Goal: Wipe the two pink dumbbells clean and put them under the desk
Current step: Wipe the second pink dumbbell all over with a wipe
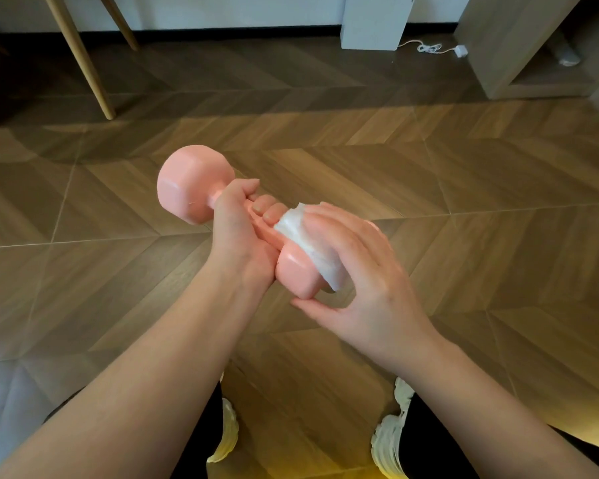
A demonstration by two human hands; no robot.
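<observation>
A pink dumbbell (191,188) is held in the air above the wooden floor, one head up and to the left, the other low and near me. My left hand (239,233) grips its handle, fingers curled round it. My right hand (357,267) presses a white wipe (308,243) against the near head, fingers over the wipe and thumb below the head. Only one dumbbell is in view.
Slanted wooden legs (83,60) stand at the far left. A white box (374,22) with a cable sits by the back wall. A wooden cabinet (519,46) with an open shelf is at the far right. My shoes (388,440) are below.
</observation>
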